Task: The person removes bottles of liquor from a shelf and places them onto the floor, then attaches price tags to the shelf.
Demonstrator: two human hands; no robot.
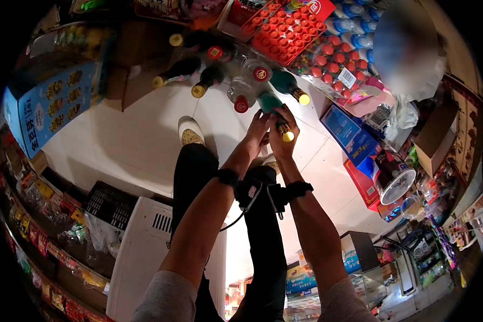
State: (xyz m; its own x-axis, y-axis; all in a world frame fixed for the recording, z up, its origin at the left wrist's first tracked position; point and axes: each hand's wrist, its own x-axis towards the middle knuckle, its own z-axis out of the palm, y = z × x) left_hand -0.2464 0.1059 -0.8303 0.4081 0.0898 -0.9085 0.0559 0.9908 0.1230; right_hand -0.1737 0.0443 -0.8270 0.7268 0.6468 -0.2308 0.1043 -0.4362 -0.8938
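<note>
A green glass bottle with a gold cap [269, 102] stands among the bottles at the centre, held between both hands. My right hand [284, 134] wraps around its neck and shoulder from the right. On the other side, my left hand [256, 132] is closed against the bottle, its fingertips partly hidden. Just right of them leans another green bottle with a gold cap [285, 82]. Clear bottles with red caps [241, 102] stand to the left, beside several dark bottles with gold caps [210, 75].
A blue carton [48, 107] stands at the left. Behind the bottles is a red egg-crate tray [290, 35], with packed red-capped bottles [333, 61] beside it. Blue boxes [349, 134] and a plastic tub [394, 180] line the right. A white appliance [145, 252] stands near my legs.
</note>
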